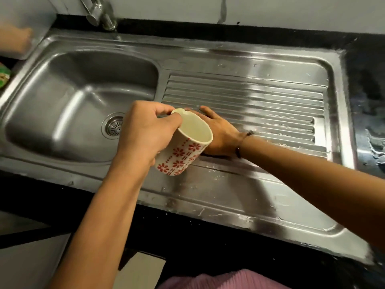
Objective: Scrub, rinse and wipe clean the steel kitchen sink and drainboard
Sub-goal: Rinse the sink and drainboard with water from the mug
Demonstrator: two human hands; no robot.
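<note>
The steel sink basin [79,105] lies at the left, with its round drain [113,127] near the middle. The ribbed drainboard [260,103] stretches to the right and looks wet. My left hand [143,134] grips a cream mug with red flower print [183,151], tilted, above the divide between basin and drainboard. My right hand [218,134] lies flat, palm down, on the drainboard ribs just behind the mug, with its fingers spread; whether anything is under the palm is hidden.
A chrome tap [102,13] stands at the back left above the basin. Black stone counter [366,84] surrounds the sink, wet at the right. Another person's hand [14,39] shows at the far left edge. A green packet [4,77] sits beside the basin's left rim.
</note>
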